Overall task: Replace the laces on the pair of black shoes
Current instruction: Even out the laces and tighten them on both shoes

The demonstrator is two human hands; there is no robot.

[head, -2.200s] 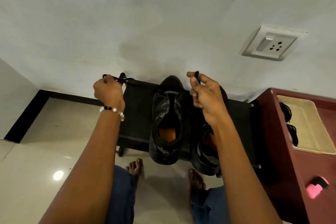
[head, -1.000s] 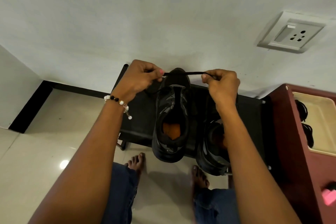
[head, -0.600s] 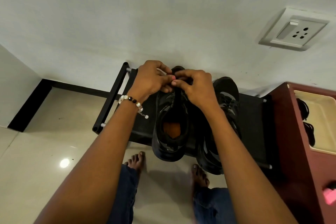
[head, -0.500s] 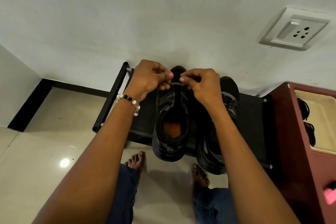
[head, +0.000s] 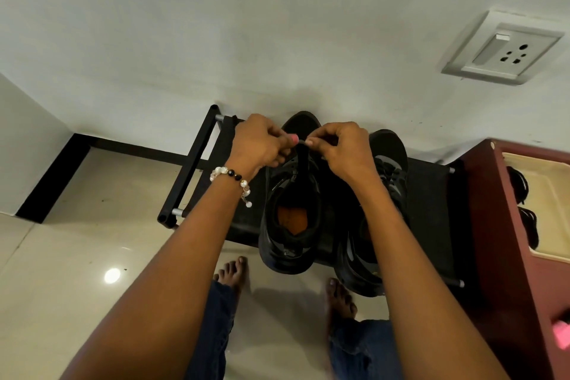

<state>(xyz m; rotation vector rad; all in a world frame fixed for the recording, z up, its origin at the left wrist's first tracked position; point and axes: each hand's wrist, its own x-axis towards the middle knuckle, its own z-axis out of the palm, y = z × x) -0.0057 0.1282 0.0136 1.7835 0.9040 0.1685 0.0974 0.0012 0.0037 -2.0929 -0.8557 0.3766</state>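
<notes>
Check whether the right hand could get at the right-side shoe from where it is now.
Probably yes: the right hand hangs over the left shoe's toe, the right shoe lies uncovered beside it, though its fingers pinch the lace.

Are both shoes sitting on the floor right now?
No, both black shoes rest on the black rack, above the floor.

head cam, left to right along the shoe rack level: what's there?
rack end bar → left hand → right hand → second black shoe → maroon cabinet
</notes>
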